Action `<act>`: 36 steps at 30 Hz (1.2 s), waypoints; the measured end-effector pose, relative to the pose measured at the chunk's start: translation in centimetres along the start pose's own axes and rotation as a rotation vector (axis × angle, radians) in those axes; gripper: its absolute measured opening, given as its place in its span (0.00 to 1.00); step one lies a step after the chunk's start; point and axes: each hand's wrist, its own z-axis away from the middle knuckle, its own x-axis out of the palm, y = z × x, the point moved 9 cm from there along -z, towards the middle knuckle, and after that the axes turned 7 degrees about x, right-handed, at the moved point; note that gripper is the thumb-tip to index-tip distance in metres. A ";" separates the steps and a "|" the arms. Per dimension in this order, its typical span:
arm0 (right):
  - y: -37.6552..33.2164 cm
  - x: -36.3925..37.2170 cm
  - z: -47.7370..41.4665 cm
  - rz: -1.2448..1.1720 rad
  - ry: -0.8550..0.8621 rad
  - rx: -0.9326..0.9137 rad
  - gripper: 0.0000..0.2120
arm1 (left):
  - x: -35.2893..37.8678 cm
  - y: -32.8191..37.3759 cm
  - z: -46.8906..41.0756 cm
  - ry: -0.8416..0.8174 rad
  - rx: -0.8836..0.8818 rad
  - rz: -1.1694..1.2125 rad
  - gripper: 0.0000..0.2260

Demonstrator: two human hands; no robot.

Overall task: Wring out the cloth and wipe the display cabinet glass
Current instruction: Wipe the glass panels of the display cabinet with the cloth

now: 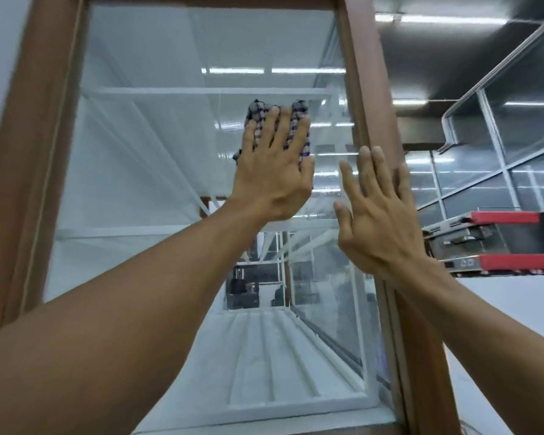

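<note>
A checked cloth (278,127) is pressed flat against the glass (157,158) of a display cabinet by the left hand (272,171), its fingers straight and spread, near the pane's upper right. The right hand (379,215), also spread and holding nothing, is laid against the brown wooden frame (369,98) at the glass's right edge. White shelves (201,91) are seen inside.
</note>
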 end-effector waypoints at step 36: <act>-18.3 2.5 6.2 -0.288 0.024 -0.177 0.35 | -1.4 -7.6 19.6 0.049 0.050 -0.098 0.28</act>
